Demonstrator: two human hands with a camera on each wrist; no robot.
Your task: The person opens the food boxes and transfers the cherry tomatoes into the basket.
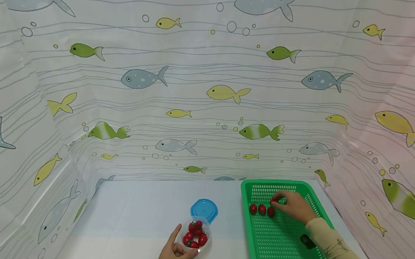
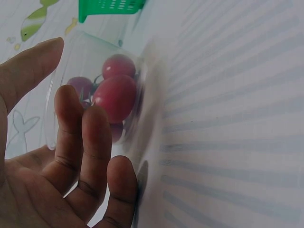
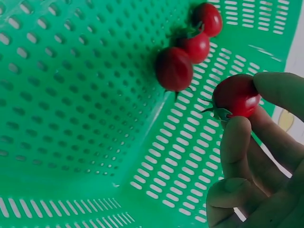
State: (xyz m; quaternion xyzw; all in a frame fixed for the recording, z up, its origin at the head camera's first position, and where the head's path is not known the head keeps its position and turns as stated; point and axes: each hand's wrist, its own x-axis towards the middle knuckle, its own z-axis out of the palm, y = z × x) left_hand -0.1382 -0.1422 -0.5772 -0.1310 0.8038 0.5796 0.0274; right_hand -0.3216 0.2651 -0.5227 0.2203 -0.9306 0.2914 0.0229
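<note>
My right hand (image 1: 294, 205) pinches a cherry tomato (image 3: 236, 96) between thumb and fingertips, over the far end of a green basket (image 1: 251, 238). Below it, three cherry tomatoes (image 1: 262, 209) lie in a row on the basket floor near the far wall; the right wrist view shows their green stems. My left hand (image 1: 176, 255) holds a small clear plastic tub (image 1: 208, 232) at its near left side, thumb at the near rim and index finger along the left. Several cherry tomatoes (image 2: 115, 98) sit inside the tub. The left hand's other fingers are curled beside it.
A round blue lid (image 1: 204, 209) lies on the white table (image 1: 139, 219) just behind the tub. The basket's raised rim stands right of the tub. Fish-patterned sheeting (image 1: 195, 103) encloses the table at the back and sides.
</note>
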